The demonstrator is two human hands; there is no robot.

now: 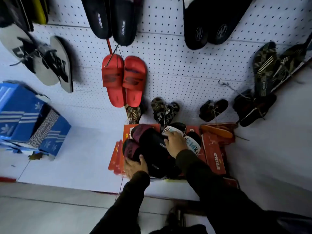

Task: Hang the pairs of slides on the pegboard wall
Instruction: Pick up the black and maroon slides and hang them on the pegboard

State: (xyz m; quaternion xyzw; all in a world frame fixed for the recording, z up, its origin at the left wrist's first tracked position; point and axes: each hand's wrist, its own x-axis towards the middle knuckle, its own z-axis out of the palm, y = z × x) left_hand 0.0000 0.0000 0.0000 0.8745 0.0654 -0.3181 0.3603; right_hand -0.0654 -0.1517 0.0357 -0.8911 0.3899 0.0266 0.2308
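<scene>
Two black slides (152, 149) lie between left hand (135, 167) and right hand (176, 143).

Two hands (136, 167), one red pair of slides (124, 80) hanging, two black pairs (112, 17) above it.

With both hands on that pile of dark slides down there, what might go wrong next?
The dark slides lie heaped on red boxes, with the left hand and right hand only on top of them. Lifting carelessly may spill the pile or split a pair. The white printed sandals beside the right hand might get knocked off. On the pegboard, the red slides hang low on strings, so a rising armful might snag them.
</scene>
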